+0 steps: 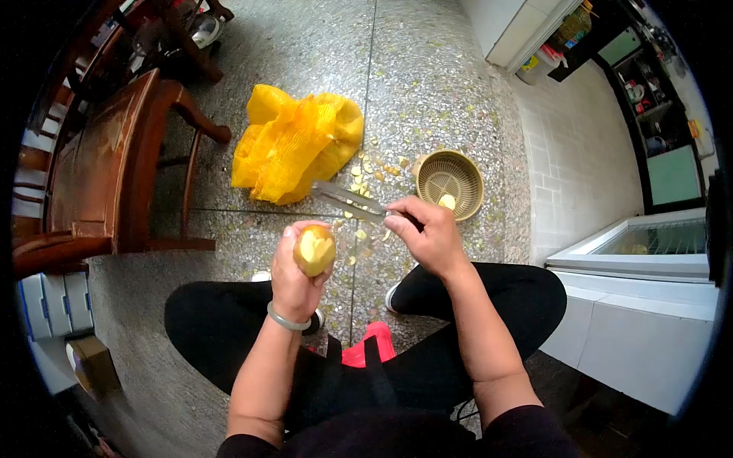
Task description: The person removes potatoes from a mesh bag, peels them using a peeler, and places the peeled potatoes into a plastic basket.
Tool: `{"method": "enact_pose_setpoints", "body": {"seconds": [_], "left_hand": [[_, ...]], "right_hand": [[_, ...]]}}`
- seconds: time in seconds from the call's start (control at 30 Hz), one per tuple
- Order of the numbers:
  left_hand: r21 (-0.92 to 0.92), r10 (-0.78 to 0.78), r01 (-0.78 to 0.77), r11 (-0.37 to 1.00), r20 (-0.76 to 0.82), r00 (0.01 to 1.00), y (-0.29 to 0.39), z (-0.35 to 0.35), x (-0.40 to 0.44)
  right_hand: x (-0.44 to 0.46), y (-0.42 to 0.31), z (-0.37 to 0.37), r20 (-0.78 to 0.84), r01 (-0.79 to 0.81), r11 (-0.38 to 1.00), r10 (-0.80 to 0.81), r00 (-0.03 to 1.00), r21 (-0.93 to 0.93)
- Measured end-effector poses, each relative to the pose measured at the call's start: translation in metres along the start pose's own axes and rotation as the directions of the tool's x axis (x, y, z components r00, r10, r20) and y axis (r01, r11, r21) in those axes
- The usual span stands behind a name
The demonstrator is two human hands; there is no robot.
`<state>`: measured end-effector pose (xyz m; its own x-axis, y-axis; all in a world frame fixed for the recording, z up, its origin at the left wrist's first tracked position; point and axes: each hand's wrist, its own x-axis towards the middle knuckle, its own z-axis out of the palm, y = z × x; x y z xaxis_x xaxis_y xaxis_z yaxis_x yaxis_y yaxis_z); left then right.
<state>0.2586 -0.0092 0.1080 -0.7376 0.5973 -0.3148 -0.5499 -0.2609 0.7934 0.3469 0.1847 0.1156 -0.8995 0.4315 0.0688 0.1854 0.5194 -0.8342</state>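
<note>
A partly peeled potato (315, 250) is held in my left hand (294, 271), its pale bare patch facing up. My right hand (429, 233) grips the dark handle of a metal peeler (350, 201), whose blade end points left, above and apart from the potato. Beyond the peeler, a yellow mesh bag (294, 145) lies crumpled on the floor. To the right of it stands a round tan basket (479, 200) with one peeled potato (447, 201) inside. Peel scraps (360, 233) are scattered on the floor between bag and basket.
A wooden chair (99, 175) stands at the left, with more wooden furniture behind it. On the right are a white cabinet (626, 328) and dark shelves (649, 114). A small brown box (93, 365) is at the lower left. Something pink (370, 345) shows between my legs.
</note>
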Motion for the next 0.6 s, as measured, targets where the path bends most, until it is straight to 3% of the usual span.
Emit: {"method": "enact_pose_setpoints", "body": {"seconds": [0.03,0.07,0.1,0.17,0.23,0.3,0.33,0.43,0.5,0.57,0.6], "left_hand": [[-0.004,0.001,-0.001,1.000,-0.008,1.000,-0.002,0.000,-0.001],[-0.014,-0.026,0.025,1.000,-0.015,1.000,-0.004,0.001,-0.001],[-0.020,-0.055,0.054,0.998,-0.017,0.998,-0.006,0.002,0.000],[-0.113,-0.092,0.071,0.991,-0.184,0.979,-0.017,0.003,0.002],[-0.132,-0.089,0.071,0.989,-0.137,0.987,-0.012,0.003,-0.001],[-0.132,-0.059,0.065,0.989,0.052,0.997,-0.010,-0.008,0.003],[-0.134,-0.070,0.060,0.989,-0.073,0.995,-0.015,-0.005,0.004],[-0.088,-0.035,0.037,0.995,0.018,0.999,-0.016,-0.005,0.002],[-0.122,-0.032,0.035,0.992,0.028,0.999,-0.012,-0.002,-0.001],[-0.233,0.024,0.003,0.973,0.113,0.993,0.010,0.006,-0.005],[-0.240,0.019,0.006,0.971,0.099,0.995,0.012,0.003,-0.004]], "right_hand": [[-0.001,-0.007,0.004,-0.029,0.046,0.991,-0.043,0.999,0.125],[-0.003,-0.011,0.012,-0.069,0.145,0.977,-0.136,0.988,0.155],[-0.006,-0.018,0.020,-0.073,0.142,0.977,-0.132,0.989,0.160],[-0.010,-0.037,0.027,-0.143,0.400,0.916,-0.393,0.908,0.023],[-0.009,-0.034,0.026,-0.081,0.406,0.913,-0.407,0.910,-0.032],[-0.002,-0.017,0.023,-0.087,0.223,0.975,-0.221,0.971,0.019],[-0.003,-0.012,0.021,-0.057,0.181,0.982,-0.178,0.982,0.048],[-0.002,-0.008,0.013,-0.011,0.172,0.982,-0.172,0.985,0.072],[0.002,0.013,0.008,-0.008,0.147,0.988,-0.146,0.989,0.039],[0.007,0.029,-0.002,0.045,-0.106,0.976,0.117,0.992,-0.190],[0.007,0.031,-0.004,0.015,-0.086,0.982,0.089,0.996,-0.166]]}}
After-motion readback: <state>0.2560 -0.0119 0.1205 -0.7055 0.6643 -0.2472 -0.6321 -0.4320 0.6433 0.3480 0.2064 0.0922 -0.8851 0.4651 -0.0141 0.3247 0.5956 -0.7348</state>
